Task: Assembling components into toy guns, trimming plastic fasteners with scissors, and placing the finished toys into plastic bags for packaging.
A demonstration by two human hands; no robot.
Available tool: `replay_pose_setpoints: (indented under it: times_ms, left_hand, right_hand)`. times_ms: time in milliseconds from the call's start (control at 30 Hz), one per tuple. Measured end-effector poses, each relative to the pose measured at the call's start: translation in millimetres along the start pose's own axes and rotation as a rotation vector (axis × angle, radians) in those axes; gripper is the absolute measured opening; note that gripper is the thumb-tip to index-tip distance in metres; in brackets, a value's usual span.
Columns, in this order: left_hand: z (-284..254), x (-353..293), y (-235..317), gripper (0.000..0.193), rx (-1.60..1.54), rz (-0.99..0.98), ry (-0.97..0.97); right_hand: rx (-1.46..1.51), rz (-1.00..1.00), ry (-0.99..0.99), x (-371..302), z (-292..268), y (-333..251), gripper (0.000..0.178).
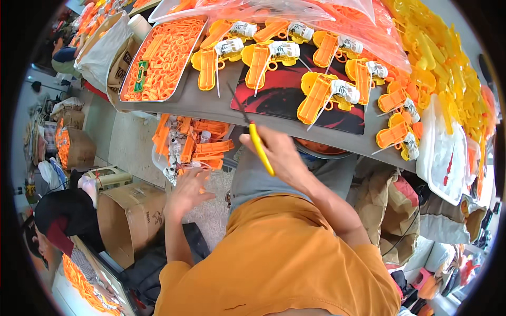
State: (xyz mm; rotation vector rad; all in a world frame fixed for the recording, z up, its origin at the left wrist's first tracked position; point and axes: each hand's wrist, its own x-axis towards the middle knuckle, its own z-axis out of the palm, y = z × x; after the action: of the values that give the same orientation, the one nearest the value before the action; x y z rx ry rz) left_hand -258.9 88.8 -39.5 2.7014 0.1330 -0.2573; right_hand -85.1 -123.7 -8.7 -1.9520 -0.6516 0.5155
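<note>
My right hand [282, 155] grips a tool with a yellow handle [261, 150] and a thin dark tip [238, 101] that reaches up over the grey table's front edge [211, 108]. My left hand [188, 189] is down below the table, fingers spread, empty, right beside a clear bag of orange toy parts [192, 146]. On the table lie several yellow and orange toy pistol shells with white motor pieces [327, 92], some on a red and black mat [287, 97].
A metal tray [129, 79] of small orange parts stands at the table's left. A heap of yellow parts [448, 68] fills the right side. A white plastic tray [443, 158] hangs at the right edge. Cardboard boxes [132, 218] and another person [58, 218] are on the left.
</note>
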Motion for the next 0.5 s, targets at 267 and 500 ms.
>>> replay_pose_setpoints:
  times_ms: [267, 500]
  left_hand:
    - [-63, 156, 72, 0.025, -0.373, 0.283, 0.523]
    - [-40, 290, 71, 0.064, 0.122, 0.484, 0.599]
  right_hand:
    - [-0.683, -0.121, 0.568, 20, -61, 12, 0.047]
    - [-0.739, 0.113, 0.520, 8, -78, 44, 0.035]
